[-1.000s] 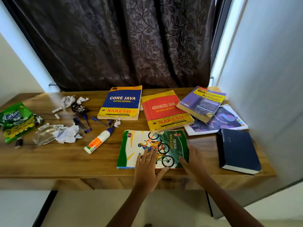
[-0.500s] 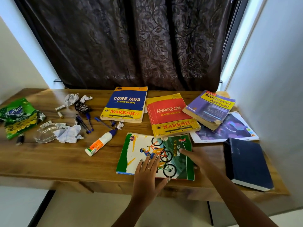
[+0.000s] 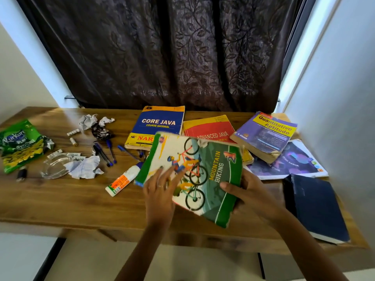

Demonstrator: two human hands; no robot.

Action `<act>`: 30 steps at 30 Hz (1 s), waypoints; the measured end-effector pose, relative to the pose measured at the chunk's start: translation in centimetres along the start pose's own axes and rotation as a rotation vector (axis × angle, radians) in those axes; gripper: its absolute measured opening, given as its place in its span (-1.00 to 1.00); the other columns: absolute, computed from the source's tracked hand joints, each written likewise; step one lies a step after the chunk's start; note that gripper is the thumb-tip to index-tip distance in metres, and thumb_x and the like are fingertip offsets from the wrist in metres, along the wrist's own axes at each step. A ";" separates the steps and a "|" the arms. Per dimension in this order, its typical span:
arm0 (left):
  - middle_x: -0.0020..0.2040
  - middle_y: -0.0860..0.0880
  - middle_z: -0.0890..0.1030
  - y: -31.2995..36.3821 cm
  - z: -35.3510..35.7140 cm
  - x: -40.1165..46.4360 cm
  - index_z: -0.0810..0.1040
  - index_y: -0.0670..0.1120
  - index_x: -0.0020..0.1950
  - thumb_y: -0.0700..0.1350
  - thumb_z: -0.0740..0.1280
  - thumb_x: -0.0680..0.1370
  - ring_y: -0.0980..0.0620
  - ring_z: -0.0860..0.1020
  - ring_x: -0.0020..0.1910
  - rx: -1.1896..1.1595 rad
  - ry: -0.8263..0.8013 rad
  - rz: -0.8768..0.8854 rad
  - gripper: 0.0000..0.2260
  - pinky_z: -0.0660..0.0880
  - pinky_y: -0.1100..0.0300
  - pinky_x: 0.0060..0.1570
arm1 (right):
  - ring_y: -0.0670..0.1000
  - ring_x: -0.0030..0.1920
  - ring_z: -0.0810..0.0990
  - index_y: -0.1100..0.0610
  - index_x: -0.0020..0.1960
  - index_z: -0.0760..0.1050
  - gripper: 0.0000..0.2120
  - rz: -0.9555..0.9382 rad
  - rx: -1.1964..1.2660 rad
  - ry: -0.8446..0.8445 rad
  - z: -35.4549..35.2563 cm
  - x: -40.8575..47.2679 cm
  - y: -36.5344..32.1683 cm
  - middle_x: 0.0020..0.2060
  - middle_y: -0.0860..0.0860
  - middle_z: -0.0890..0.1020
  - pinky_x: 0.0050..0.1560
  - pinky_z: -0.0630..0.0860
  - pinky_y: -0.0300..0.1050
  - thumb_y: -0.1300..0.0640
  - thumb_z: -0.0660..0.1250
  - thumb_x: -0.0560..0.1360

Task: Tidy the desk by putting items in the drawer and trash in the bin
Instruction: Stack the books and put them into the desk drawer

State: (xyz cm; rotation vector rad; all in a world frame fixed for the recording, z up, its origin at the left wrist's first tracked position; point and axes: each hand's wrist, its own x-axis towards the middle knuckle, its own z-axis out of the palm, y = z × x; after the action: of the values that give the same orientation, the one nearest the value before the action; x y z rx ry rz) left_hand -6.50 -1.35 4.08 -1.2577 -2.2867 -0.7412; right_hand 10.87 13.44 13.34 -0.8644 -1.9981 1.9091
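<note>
The green and white Mountain Biking book (image 3: 207,171) is lifted off the wooden desk (image 3: 71,201) and tilted. My right hand (image 3: 247,191) grips its right edge, thumb on the cover. My left hand (image 3: 160,191) rests with straight fingers on the cover's left part. Behind it lie the Core Java book (image 3: 160,122), the red Advanced Java book (image 3: 211,130) and the Quantitative Aptitude book (image 3: 265,132). A dark blue book (image 3: 318,207) lies at the right edge. Crumpled papers (image 3: 84,167), a green snack packet (image 3: 20,145) and a glue bottle (image 3: 121,181) lie to the left.
Several pens (image 3: 105,153), a clear glass dish (image 3: 54,167), small batteries (image 3: 73,141), a black wrapper (image 3: 101,131) and more crumpled paper (image 3: 89,120) litter the left half. A purple magazine (image 3: 294,161) lies under the books. A dark curtain (image 3: 162,53) hangs behind; a wall stands right.
The Mountain Biking book has come up off the desk and turned clockwise. My right hand moved from touching its right side to gripping its edge; my left hand stays on the cover.
</note>
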 end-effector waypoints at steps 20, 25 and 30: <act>0.32 -0.13 0.46 1.0 5.1 1.1 0.14 -0.18 0.50 -0.02 0.29 0.54 -0.17 0.47 0.23 -0.428 -0.373 -0.540 -0.39 0.50 -0.08 0.07 | -0.06 -0.28 0.60 0.13 -0.11 0.53 -0.81 0.252 -0.036 0.204 0.6 1.2 4.2 -0.27 0.04 0.63 -0.37 0.47 -0.32 0.24 0.16 0.58; 0.46 -0.11 0.32 0.6 5.3 -0.2 0.04 -0.12 0.54 0.30 0.01 0.45 -0.11 0.36 0.37 -0.358 -0.368 -0.472 -0.23 0.46 -0.14 0.19 | -0.13 -0.19 0.49 0.10 -0.03 0.52 -0.92 0.098 -0.393 0.448 -2.1 4.6 4.5 -0.12 -0.02 0.60 -0.19 0.37 -0.26 0.19 0.24 0.55; 0.49 -0.05 0.28 1.0 4.9 0.0 0.03 -0.08 0.55 0.34 -0.04 0.41 -0.08 0.32 0.40 -0.316 -0.396 -0.419 -0.19 0.38 -0.07 0.27 | 0.10 0.18 0.44 0.10 0.17 0.51 -0.74 0.167 -0.613 0.562 -3.3 6.4 6.9 0.22 0.10 0.49 0.09 0.38 -0.04 0.18 0.31 0.48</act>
State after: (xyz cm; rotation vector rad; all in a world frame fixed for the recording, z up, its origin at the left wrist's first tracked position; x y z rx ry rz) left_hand -6.23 2.20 0.59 -1.1429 -2.8990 -1.1164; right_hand 9.30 19.59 5.65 -1.5466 -2.1781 0.9206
